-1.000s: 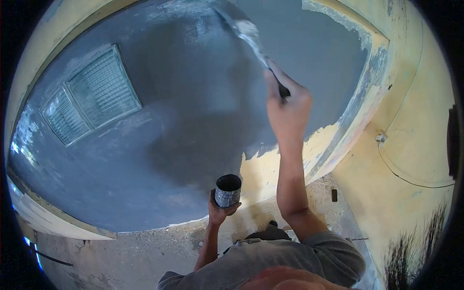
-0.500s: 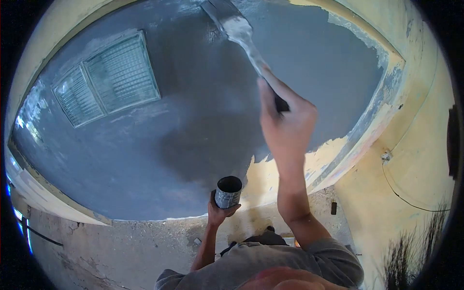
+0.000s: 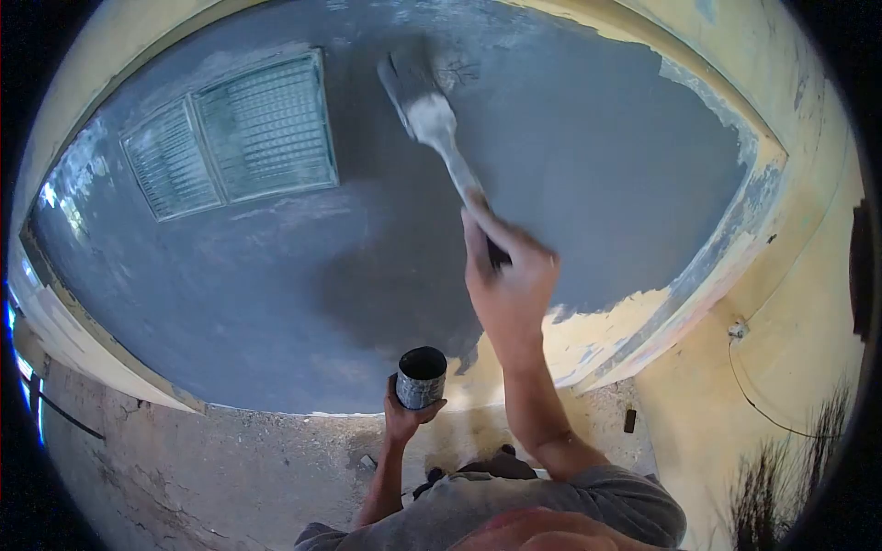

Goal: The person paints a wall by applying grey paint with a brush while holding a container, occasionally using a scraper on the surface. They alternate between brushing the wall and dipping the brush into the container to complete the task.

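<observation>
My right hand (image 3: 514, 275) is closed around the handle of a wide paintbrush (image 3: 432, 119), its bristles up against the wall (image 3: 588, 174) to the right of a glass-block window (image 3: 266, 124). Grey paint covers most of that wall. Lower down, my left hand (image 3: 407, 418) grips a small can (image 3: 422, 378) with a dark inside and paint-smeared sides. The can is held upright, close to the wall's lower part. How much paint it holds cannot be made out.
Unpainted yellowish patches (image 3: 606, 335) with ragged edges show at the wall's lower right. On the right-hand side wall hangs a thin cable (image 3: 749, 395), above dark bristly strands (image 3: 763, 496). A small dark object (image 3: 629, 421) lies on the concrete floor (image 3: 266, 468).
My right hand and the paintbrush have moved down and left along the wall. The view has shifted slightly, with the window now further right. My left hand still holds the can.
</observation>
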`<state>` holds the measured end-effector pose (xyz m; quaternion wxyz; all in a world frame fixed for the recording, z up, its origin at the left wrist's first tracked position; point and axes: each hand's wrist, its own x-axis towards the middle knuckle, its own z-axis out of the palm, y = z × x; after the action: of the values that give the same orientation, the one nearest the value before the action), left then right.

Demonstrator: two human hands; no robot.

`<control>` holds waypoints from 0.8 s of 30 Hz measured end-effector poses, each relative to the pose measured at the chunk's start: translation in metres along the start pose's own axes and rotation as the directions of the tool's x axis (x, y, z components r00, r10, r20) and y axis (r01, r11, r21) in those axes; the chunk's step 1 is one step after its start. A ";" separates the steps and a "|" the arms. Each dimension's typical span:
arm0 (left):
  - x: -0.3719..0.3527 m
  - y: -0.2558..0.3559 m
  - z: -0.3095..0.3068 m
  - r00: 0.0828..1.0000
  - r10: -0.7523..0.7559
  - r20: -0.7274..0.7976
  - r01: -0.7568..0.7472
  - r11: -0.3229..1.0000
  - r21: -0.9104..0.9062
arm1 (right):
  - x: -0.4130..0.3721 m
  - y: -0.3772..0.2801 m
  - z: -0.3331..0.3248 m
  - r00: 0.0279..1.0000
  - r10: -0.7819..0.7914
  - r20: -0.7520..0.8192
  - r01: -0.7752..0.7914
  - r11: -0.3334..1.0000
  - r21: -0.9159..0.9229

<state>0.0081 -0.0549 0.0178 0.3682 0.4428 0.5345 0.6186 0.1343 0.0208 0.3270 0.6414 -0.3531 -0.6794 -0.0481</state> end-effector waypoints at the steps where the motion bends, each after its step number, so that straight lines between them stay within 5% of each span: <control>1: 0.002 0.006 -0.001 0.999 -0.046 -0.003 0.045 0.997 -0.063 | -0.006 0.000 0.002 1.000 -0.009 0.000 0.009 1.000 0.008; 4: 0.006 -0.027 -0.009 0.999 -0.015 -0.047 0.012 0.997 -0.079 | -0.003 0.010 0.015 0.985 -0.053 -0.162 0.105 0.938 0.330; 8: 0.003 -0.025 -0.014 0.998 -0.008 -0.068 0.003 0.997 -0.077 | 0.032 0.010 0.043 0.986 -0.139 -0.088 0.147 0.984 0.098; 11: 0.005 -0.025 -0.021 0.993 0.026 -0.118 -0.021 0.999 0.043 | 0.006 0.011 0.039 0.993 -0.084 -0.081 0.094 0.986 0.136; 14: 0.011 -0.035 -0.025 0.991 0.004 -0.130 -0.016 0.996 -0.093 | 0.003 -0.001 0.017 0.986 -0.071 -0.148 0.107 0.961 0.255; 19: 0.013 -0.028 -0.032 0.993 -0.002 -0.119 0.005 1.000 0.027 | 0.030 -0.002 0.035 0.979 -0.144 -0.143 0.169 0.969 0.182; 24: 0.022 -0.025 -0.031 0.989 0.050 -0.140 -0.056 0.997 -0.043 | 0.000 0.000 0.020 0.986 -0.091 -0.140 0.117 0.976 0.184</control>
<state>-0.0290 -0.0412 -0.0049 0.3239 0.4042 0.5321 0.6698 0.1170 0.0311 0.3235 0.7123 -0.2496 -0.6548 -0.0392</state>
